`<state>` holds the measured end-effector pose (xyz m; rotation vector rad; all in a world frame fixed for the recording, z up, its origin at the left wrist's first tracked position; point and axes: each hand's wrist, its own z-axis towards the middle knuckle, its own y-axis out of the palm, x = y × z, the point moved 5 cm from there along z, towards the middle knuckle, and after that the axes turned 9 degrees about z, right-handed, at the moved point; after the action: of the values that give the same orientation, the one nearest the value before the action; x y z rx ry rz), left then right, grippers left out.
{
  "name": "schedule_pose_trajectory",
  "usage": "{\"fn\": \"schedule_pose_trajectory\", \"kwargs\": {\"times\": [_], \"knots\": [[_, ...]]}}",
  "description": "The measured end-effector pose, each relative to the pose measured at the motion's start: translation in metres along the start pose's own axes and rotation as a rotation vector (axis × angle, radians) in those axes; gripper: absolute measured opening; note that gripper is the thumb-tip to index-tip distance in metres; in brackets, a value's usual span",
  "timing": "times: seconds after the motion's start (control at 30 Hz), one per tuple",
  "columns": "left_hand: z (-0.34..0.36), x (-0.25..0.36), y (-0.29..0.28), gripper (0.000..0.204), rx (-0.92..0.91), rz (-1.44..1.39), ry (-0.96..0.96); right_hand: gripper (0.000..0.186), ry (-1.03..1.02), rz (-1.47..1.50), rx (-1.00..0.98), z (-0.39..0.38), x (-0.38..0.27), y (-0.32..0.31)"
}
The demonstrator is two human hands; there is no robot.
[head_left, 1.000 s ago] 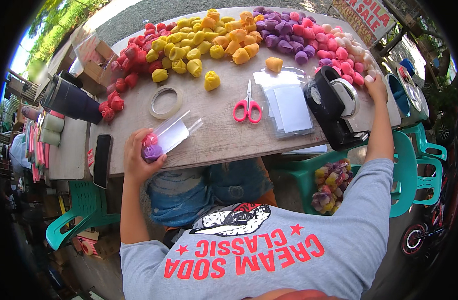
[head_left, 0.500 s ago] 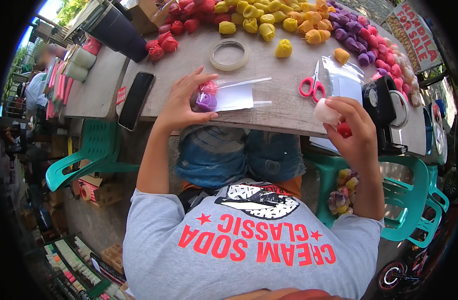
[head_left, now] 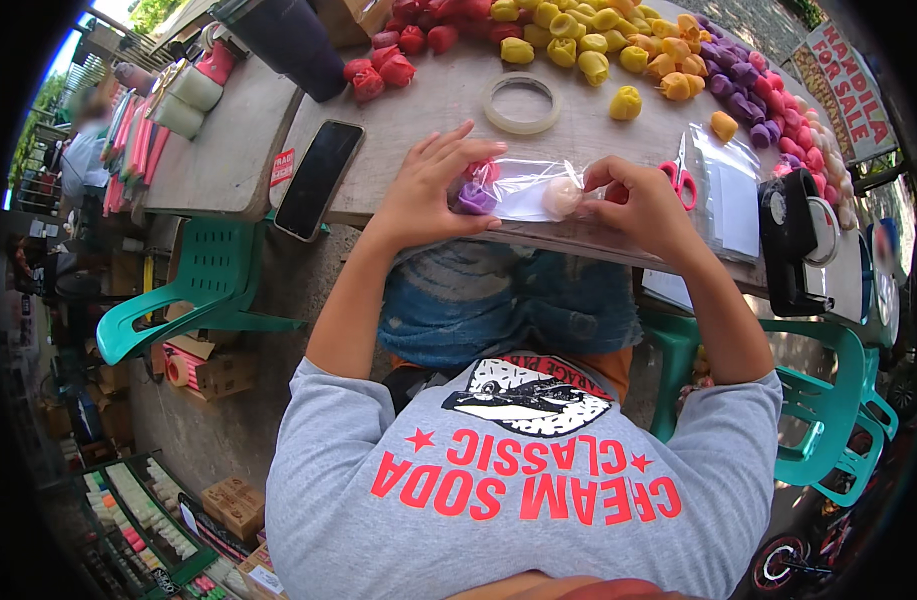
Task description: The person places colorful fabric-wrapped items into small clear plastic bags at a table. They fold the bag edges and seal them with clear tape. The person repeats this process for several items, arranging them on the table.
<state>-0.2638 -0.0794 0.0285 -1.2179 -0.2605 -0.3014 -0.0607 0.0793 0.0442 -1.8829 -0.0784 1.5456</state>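
A clear plastic bag point(head_left: 526, 178) with a white card in it lies along the near edge of the table. At its left end my left hand point(head_left: 418, 195) is curled around it, thumb and fingers on either side of a purple rose-shaped candle point(head_left: 475, 198) and a pinkish-red one point(head_left: 487, 171) inside. My right hand point(head_left: 640, 203) pinches a pale rose-shaped candle point(head_left: 559, 198) at the bag's right end. Whether this candle is fully inside the plastic is hard to see. My right palm is hidden.
Beyond the bag lie a tape roll point(head_left: 521, 103) and heaps of red, yellow point(head_left: 593, 66), orange and purple candle roses. Scissors point(head_left: 680, 178), flat plastic bags point(head_left: 730, 195) and a black tape dispenser point(head_left: 790, 240) are at right. A phone point(head_left: 320, 180) and dark tumbler point(head_left: 283, 45) stand left.
My right hand has come left from beside the scissors to the bag's right end, bringing the pale candle. The red candle seen in that hand before is out of sight.
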Motion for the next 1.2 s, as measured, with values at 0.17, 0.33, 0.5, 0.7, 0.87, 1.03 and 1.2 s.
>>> {"fn": "schedule_pose_trajectory", "kwargs": {"times": [0.17, 0.33, 0.5, 0.7, 0.87, 1.03, 1.2], "knots": [[-0.001, 0.000, 0.001, 0.078, 0.055, -0.041, -0.001, 0.023, 0.007, -0.002, 0.071, 0.003, 0.000, 0.002], [0.005, 0.023, -0.021, 0.062, 0.152, 0.098, -0.012, 0.023, -0.024, -0.060, 0.062, 0.010, -0.002, 0.004], [0.035, 0.052, -0.003, 0.031, 0.215, 0.267, 0.050, 0.022, -0.026, -0.080, 0.040, 0.016, -0.003, 0.006], [0.030, 0.080, 0.007, 0.040, 0.340, 0.394, 0.217, 0.018, -0.169, -0.155, 0.069, 0.019, 0.000, 0.009], [0.001, 0.048, -0.020, 0.070, 0.258, 0.287, 0.046, 0.033, -0.224, -0.150, -0.138, 0.015, -0.008, 0.004], [-0.011, 0.024, -0.007, 0.076, 0.240, 0.202, 0.034, 0.057, 0.152, 0.160, -0.590, 0.016, -0.006, -0.005], [-0.009, 0.017, 0.000, 0.073, 0.297, 0.145, 0.051, 0.066, 0.208, 0.136, -0.753, 0.014, -0.022, 0.009]]}}
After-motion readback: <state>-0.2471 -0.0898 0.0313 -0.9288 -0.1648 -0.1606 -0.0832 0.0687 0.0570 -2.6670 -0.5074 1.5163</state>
